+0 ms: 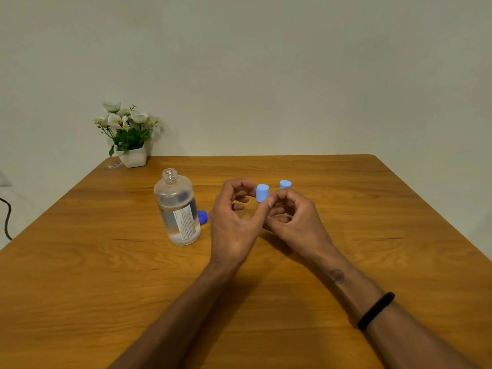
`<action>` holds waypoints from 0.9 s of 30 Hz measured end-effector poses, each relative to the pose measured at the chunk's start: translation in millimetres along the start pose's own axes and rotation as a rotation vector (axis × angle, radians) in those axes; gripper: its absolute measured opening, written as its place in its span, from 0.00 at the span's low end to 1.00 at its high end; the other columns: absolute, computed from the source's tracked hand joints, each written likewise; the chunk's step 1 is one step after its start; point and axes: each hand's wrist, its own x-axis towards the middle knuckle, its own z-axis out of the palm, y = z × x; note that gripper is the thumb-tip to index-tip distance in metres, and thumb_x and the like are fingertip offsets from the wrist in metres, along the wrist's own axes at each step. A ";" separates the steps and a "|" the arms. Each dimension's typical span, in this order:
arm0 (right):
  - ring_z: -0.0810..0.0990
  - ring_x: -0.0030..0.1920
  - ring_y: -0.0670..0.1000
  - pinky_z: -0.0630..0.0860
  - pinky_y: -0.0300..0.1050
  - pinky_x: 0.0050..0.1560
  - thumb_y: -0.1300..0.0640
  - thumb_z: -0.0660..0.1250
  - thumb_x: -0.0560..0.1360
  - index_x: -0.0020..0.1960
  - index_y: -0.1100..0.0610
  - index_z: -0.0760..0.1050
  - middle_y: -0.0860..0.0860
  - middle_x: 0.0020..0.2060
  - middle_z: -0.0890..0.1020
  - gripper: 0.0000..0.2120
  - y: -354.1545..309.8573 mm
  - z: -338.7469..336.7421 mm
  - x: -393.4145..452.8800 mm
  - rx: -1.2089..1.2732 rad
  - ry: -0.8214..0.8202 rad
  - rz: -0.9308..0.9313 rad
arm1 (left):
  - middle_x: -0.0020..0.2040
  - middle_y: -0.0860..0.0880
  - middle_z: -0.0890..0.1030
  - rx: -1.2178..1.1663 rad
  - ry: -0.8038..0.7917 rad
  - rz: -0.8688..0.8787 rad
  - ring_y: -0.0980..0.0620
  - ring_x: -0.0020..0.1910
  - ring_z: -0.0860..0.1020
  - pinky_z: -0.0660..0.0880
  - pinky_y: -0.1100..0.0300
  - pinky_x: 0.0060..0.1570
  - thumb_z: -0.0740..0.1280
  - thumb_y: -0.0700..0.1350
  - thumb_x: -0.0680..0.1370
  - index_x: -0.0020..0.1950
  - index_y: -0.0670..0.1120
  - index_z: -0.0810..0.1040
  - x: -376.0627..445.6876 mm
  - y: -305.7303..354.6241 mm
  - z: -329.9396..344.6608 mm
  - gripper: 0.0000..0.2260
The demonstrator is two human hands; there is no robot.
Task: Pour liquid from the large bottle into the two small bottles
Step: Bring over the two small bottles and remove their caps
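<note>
Hands (234,225) hiding small bottles (262,192), open large bottle (177,209) left

Light blue caps (262,192), a darker blue cap (203,216), clear large bottle (177,209), honey-brown wood-grain table (372,222), black wristband (376,310).

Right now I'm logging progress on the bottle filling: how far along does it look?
Done: the large bottle stands uncapped, its dark blue cap on the table beside it. In hand: both hands, left and right, hold a small bottle with a light blue cap. Left: whether either small bottle is filled cannot be told; the other cap sits behind.
</note>
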 end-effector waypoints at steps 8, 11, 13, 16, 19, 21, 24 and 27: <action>0.83 0.40 0.44 0.81 0.39 0.40 0.59 0.84 0.69 0.50 0.56 0.79 0.52 0.43 0.86 0.16 2.3 0.7 -1.9 -0.106 0.035 -0.001 | 0.54 0.56 0.83 -0.081 0.067 -0.054 0.53 0.54 0.81 0.80 0.60 0.51 0.76 0.48 0.78 0.61 0.52 0.79 6.9 -3.1 -4.3 0.13; 0.84 0.41 0.45 0.83 0.40 0.42 0.60 0.84 0.69 0.51 0.56 0.79 0.52 0.43 0.86 0.17 2.2 0.7 -1.8 -0.106 0.051 0.006 | 0.52 0.55 0.82 -0.075 0.057 -0.087 0.59 0.47 0.80 0.77 0.67 0.43 0.74 0.47 0.80 0.62 0.52 0.81 10.5 -7.0 -8.1 0.11; 0.84 0.41 0.44 0.84 0.41 0.43 0.60 0.84 0.69 0.51 0.57 0.79 0.51 0.43 0.86 0.16 0.7 0.2 -2.4 -0.119 0.064 0.009 | 0.52 0.53 0.82 -0.041 0.048 -0.128 0.62 0.42 0.77 0.75 0.69 0.38 0.73 0.47 0.81 0.62 0.52 0.82 11.8 -13.2 -9.0 0.10; 0.84 0.41 0.42 0.84 0.40 0.44 0.60 0.83 0.70 0.51 0.58 0.80 0.50 0.42 0.87 0.15 0.2 0.0 -3.0 -0.125 0.092 0.003 | 0.51 0.53 0.83 0.017 -0.006 -0.245 0.62 0.39 0.77 0.74 0.68 0.36 0.72 0.48 0.80 0.61 0.55 0.82 12.7 -25.5 -9.2 0.10; 0.85 0.42 0.45 0.84 0.41 0.45 0.59 0.83 0.70 0.50 0.56 0.80 0.50 0.42 0.87 0.14 1.7 0.8 -3.2 -0.139 0.111 0.003 | 0.52 0.51 0.84 0.141 -0.107 -0.299 0.57 0.44 0.80 0.74 0.64 0.39 0.72 0.50 0.79 0.62 0.57 0.82 13.2 -36.6 -10.6 0.11; 0.85 0.44 0.45 0.85 0.41 0.46 0.58 0.83 0.70 0.50 0.55 0.80 0.48 0.42 0.87 0.14 2.4 0.9 -3.6 -0.161 0.105 0.001 | 0.55 0.50 0.82 0.271 -0.152 -0.262 0.56 0.46 0.80 0.76 0.62 0.42 0.71 0.51 0.78 0.63 0.57 0.82 14.1 -39.5 -11.3 0.13; 0.85 0.46 0.45 0.85 0.41 0.47 0.56 0.82 0.71 0.51 0.52 0.80 0.47 0.44 0.86 0.14 2.3 1.1 -4.8 -0.212 0.071 0.004 | 0.59 0.51 0.77 0.487 -0.180 -0.202 0.55 0.51 0.78 0.80 0.57 0.53 0.70 0.50 0.79 0.66 0.55 0.81 14.4 -36.5 -13.8 0.15; 0.85 0.46 0.43 0.85 0.40 0.47 0.56 0.82 0.71 0.52 0.51 0.80 0.47 0.45 0.86 0.14 2.0 1.4 -5.1 -0.244 0.051 0.010 | 0.62 0.49 0.76 0.610 -0.197 -0.157 0.53 0.56 0.79 0.79 0.54 0.57 0.69 0.51 0.80 0.69 0.54 0.80 13.3 -36.4 -16.8 0.17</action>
